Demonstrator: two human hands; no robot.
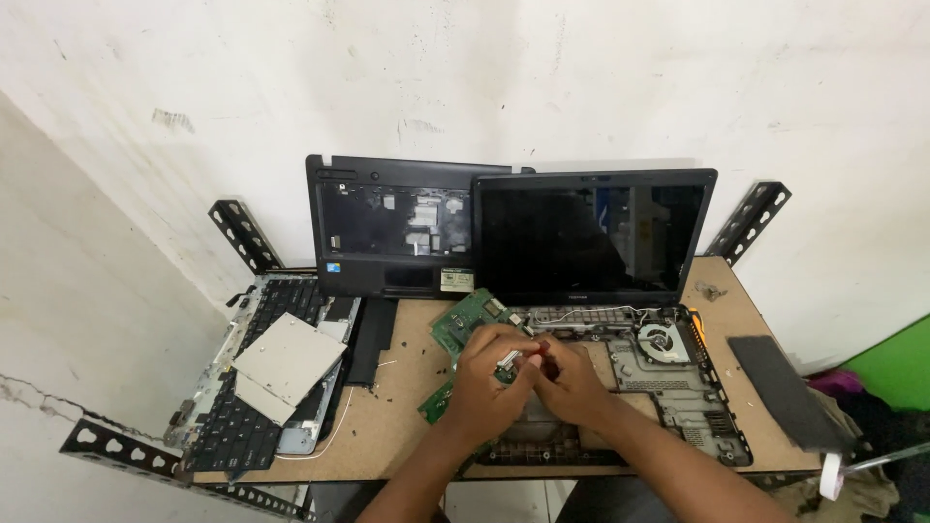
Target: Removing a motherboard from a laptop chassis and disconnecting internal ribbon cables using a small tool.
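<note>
Holding the green circuit board [463, 324] up near the middle of the table [407, 426], over the open laptop base [668, 387], so I can work on it. My left hand [489, 383] grips it. My right hand [567, 378] pinches a small red-tipped tool [542, 347] against it. Flat, green, with tiny silver parts.

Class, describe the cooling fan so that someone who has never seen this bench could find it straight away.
Start at the opened laptop base lying under the dark upright screen. Look to its back right corner, just below the screen's right end. There sits the cooling fan: the only round part, with curved blades inside a grey housing.
</note>
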